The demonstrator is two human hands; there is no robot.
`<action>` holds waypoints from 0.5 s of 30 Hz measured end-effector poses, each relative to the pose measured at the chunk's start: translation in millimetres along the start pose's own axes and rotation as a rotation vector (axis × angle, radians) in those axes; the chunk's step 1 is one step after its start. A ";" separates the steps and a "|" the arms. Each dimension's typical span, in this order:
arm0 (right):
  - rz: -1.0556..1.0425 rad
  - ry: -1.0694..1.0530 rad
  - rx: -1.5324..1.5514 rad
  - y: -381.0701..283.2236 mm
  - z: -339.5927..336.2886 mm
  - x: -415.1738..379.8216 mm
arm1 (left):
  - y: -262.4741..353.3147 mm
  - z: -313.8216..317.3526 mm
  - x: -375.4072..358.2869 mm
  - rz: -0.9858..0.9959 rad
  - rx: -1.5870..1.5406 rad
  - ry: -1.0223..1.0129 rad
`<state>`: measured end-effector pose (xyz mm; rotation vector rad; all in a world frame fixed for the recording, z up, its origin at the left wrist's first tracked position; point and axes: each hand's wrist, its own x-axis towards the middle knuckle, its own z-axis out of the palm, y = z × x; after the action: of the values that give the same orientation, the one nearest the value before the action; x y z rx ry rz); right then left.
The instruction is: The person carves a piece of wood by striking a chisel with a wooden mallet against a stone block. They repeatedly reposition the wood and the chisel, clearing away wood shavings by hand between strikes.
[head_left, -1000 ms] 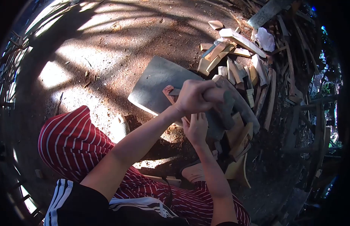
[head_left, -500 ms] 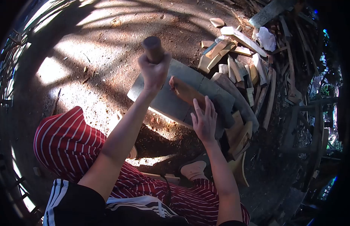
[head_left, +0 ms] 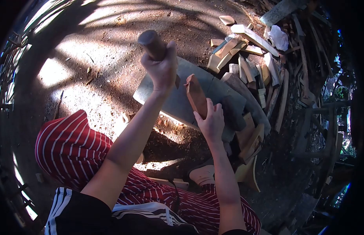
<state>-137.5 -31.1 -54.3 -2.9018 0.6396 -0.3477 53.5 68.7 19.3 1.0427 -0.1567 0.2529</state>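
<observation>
My left hand (head_left: 161, 70) is closed around the thick dark wooden handle (head_left: 152, 44) of a tool, whose butt points up and away. Most of the tool's other end is hidden behind the fist; a small brown part shows just right of it. In my right hand (head_left: 212, 120) is the lower end of a reddish-brown wood piece (head_left: 196, 97), its thumb and fingers around it. The piece slants over a large grey slab-like block (head_left: 172, 111), its splintered upper end close to my left hand. Whether it touches the block is unclear.
Cut wood pieces (head_left: 250, 39) are heaped beyond the block to the upper right, with a whitish lump (head_left: 278, 38) beside them. More offcuts (head_left: 252, 141) lie right of the block. My striped trouser leg (head_left: 72, 149) is at the left, on chip-strewn ground.
My right hand has gone from spread fingers to gripping the wood piece, now turned more upright and shifted right. The tool handle in my left hand has tilted further left.
</observation>
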 end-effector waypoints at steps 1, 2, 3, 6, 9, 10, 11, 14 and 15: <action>-0.001 0.002 0.013 0.1 -1.3 -4.1 | 0.7 1.6 0.0 -0.019 -0.015 0.003; -0.005 0.003 0.027 -0.1 -2.0 -6.8 | 0.7 2.4 -0.5 -0.037 -0.029 0.008; -0.009 -0.001 0.024 0.2 -2.1 -8.0 | -1.6 4.4 -1.9 -0.038 -0.030 0.015; -0.029 0.007 0.065 3.0 -2.1 -11.0 | -12.1 11.0 -10.0 -0.011 -0.011 0.016; -0.015 0.018 0.074 2.8 -0.1 -11.8 | -18.7 16.0 -16.1 -0.029 -0.013 -0.001; -0.003 0.024 0.086 2.7 0.6 -12.3 | -20.3 16.6 -16.9 -0.002 0.004 -0.006; 0.006 0.029 0.101 2.7 1.6 -12.6 | -22.3 16.7 -17.4 0.026 0.022 -0.011; 0.022 0.037 0.161 3.3 4.2 -12.5 | -26.2 18.9 -17.7 0.009 0.007 -0.003; 0.026 0.035 0.160 3.4 4.2 -12.5 | -26.0 20.2 -18.1 0.005 0.008 -0.006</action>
<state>-148.7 -28.4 -61.4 -2.7385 0.6239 -0.4270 43.2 36.4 3.2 1.0513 -0.1634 0.2554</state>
